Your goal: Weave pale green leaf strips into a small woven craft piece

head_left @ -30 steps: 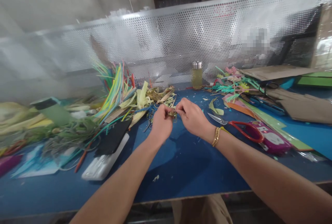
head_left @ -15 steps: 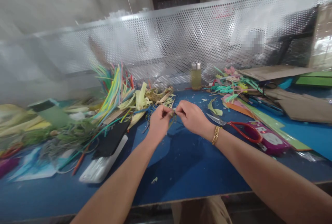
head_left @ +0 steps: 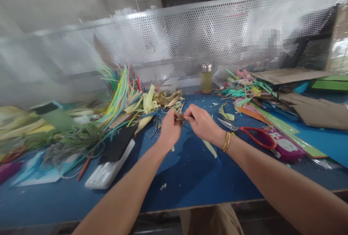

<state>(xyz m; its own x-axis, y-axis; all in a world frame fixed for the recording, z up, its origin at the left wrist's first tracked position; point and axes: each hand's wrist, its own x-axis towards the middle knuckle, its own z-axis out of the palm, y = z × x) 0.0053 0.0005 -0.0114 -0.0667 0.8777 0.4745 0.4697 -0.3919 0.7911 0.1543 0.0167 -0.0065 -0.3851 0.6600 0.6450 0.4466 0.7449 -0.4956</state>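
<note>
Over the middle of the blue table, my left hand [head_left: 171, 128] pinches a small piece of dried corn husk [head_left: 178, 118]. My right hand [head_left: 199, 120] faces it, thumb and fingers pressed together at the husk's other end; the fingertips nearly meet. A pale green strip [head_left: 210, 148] shows below my right hand; whether it hangs from the fingers or lies on the table I cannot tell. Just beyond the left hand is a heap of dried husks [head_left: 148, 100] with blue threads [head_left: 160, 117]. Red-handled scissors [head_left: 250, 131] lie partly open beside my right wrist.
A lidded glass bottle [head_left: 206, 79] stands at the back before a perforated metal panel [head_left: 185, 39]. Leftward lie a black phone [head_left: 116, 144], a white case [head_left: 108, 169] and colourful pipe cleaners [head_left: 122, 90]. On the right are a purple packet [head_left: 285, 144] and cardboard [head_left: 320, 111].
A pale green strip has come into view below my right hand. The brownish husk shows more plainly between the fingers. Both hands stay in nearly the same place, still pinching.
</note>
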